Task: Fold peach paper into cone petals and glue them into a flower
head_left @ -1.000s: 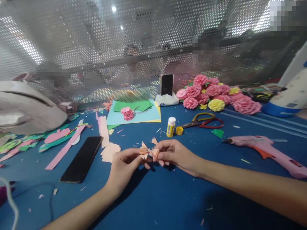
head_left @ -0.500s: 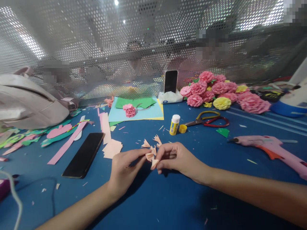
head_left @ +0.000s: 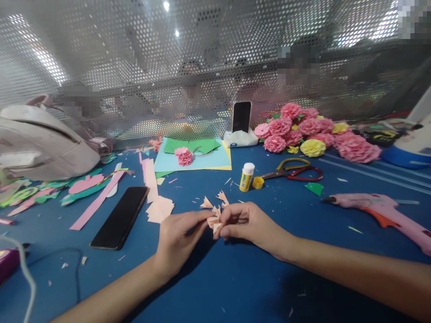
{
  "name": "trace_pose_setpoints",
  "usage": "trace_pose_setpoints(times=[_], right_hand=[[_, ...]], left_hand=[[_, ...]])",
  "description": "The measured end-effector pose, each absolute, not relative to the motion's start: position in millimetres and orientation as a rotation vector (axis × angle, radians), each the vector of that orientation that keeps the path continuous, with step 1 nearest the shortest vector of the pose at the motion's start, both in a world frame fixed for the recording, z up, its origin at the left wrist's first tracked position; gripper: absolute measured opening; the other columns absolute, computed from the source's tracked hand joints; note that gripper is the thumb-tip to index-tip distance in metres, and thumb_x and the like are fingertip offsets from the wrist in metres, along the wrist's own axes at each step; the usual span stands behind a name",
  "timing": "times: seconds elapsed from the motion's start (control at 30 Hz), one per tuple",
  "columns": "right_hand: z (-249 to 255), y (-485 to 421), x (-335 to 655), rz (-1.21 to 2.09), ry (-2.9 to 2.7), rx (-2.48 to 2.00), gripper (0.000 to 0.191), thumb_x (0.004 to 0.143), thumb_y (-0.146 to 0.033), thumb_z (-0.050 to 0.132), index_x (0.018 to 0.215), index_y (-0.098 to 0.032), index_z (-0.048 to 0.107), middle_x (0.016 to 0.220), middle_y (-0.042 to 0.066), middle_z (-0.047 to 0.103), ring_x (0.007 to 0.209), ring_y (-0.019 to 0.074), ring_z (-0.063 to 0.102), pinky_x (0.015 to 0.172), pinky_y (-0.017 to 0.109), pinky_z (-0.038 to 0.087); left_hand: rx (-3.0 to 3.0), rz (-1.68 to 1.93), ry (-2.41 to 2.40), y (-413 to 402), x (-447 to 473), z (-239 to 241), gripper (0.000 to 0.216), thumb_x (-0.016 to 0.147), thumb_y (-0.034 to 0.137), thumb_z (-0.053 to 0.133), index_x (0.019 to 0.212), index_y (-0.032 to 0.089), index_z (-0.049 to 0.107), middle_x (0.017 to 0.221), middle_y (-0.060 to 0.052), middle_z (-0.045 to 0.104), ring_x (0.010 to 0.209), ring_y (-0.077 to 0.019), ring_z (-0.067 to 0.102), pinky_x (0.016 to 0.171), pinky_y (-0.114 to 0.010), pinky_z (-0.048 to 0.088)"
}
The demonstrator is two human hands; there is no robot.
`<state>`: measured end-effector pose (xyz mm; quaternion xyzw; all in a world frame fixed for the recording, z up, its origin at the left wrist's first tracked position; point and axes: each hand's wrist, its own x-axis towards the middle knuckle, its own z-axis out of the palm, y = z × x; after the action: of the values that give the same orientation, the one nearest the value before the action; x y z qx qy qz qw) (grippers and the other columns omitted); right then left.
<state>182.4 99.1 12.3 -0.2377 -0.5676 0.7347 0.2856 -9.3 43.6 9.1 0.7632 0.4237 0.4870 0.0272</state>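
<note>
Between my two hands is a small folded piece of peach paper (head_left: 216,227), pinched from both sides. My left hand (head_left: 180,237) has its fingers closed on the left edge of it. The thumb and forefinger of my right hand (head_left: 244,226) grip its right side. Just beyond my fingertips, several pointed peach paper pieces (head_left: 206,203) lie on the blue table. Left of these rests a stack of peach paper squares with jagged edges (head_left: 160,209). A glue stick (head_left: 247,177) stands uncapped-side up behind my right hand, its yellow cap (head_left: 258,182) beside it.
Scissors (head_left: 289,170) and a pink glue gun (head_left: 380,208) lie to the right. A black phone (head_left: 120,217) is at the left, near paper strips (head_left: 97,199). Pink paper flowers (head_left: 281,126), a propped phone (head_left: 241,116) and a bag (head_left: 47,143) line the perforated metal screen (head_left: 141,67).
The view has shifted slightly, so everything sits a little lower and further right. Both hands keep hold of the peach paper, with the fingers a little closer together.
</note>
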Motion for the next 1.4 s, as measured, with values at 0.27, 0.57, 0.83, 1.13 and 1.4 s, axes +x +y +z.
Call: trace_pose_setpoints(times=[0.27, 0.57, 0.83, 1.13, 1.4], right_hand=[[12, 99, 184, 1.938, -1.571, -0.673, 0.022, 0.074, -0.032, 0.081, 0.074, -0.014, 0.068, 0.077, 0.004, 0.075, 0.067, 0.0102, 0.066, 0.064, 0.022, 0.048], [17, 98, 184, 1.91, -1.597, -0.724, 0.024, 0.077, -0.038, 0.077, 0.075, -0.015, 0.07, 0.071, 0.002, 0.071, 0.061, 0.009, 0.059, 0.057, 0.021, 0.043], [24, 97, 184, 1.888, -1.664, -0.758, 0.027, 0.081, -0.041, 0.073, 0.078, -0.015, 0.07, 0.072, 0.002, 0.069, 0.059, 0.0074, 0.051, 0.051, 0.018, 0.034], [22, 93, 182, 1.797, -1.632, -0.777, 0.034, 0.085, -0.046, 0.068, 0.072, -0.015, 0.063, 0.07, 0.0, 0.063, 0.058, 0.0081, 0.045, 0.054, 0.021, 0.032], [28, 88, 179, 1.757, -1.57, -0.795, 0.034, 0.086, -0.044, 0.067, 0.07, -0.015, 0.058, 0.069, -0.001, 0.057, 0.058, 0.0081, 0.038, 0.054, 0.023, 0.026]], left_hand=[[2.308, 1.526, 1.327, 44, -9, 10, 0.015, 0.088, 0.012, 0.063, 0.094, 0.018, 0.075, 0.086, -0.004, 0.08, 0.072, -0.0161, 0.076, 0.067, -0.019, 0.06], [2.316, 1.544, 1.329, 44, -8, 10, 0.014, 0.087, 0.012, 0.063, 0.092, 0.018, 0.075, 0.086, -0.004, 0.08, 0.071, -0.0162, 0.076, 0.066, -0.02, 0.06], [2.274, 1.54, 1.32, 44, -9, 9, 0.013, 0.085, 0.01, 0.065, 0.091, 0.017, 0.075, 0.085, -0.004, 0.08, 0.071, -0.0166, 0.076, 0.067, -0.021, 0.061], [2.353, 1.517, 1.312, 45, -7, 5, 0.014, 0.085, 0.008, 0.065, 0.094, 0.016, 0.074, 0.083, -0.004, 0.079, 0.065, -0.0131, 0.074, 0.063, -0.017, 0.057], [2.254, 1.415, 1.262, 40, -4, 6, 0.013, 0.09, 0.012, 0.061, 0.095, 0.015, 0.073, 0.08, -0.003, 0.077, 0.064, -0.0115, 0.071, 0.064, -0.016, 0.053]])
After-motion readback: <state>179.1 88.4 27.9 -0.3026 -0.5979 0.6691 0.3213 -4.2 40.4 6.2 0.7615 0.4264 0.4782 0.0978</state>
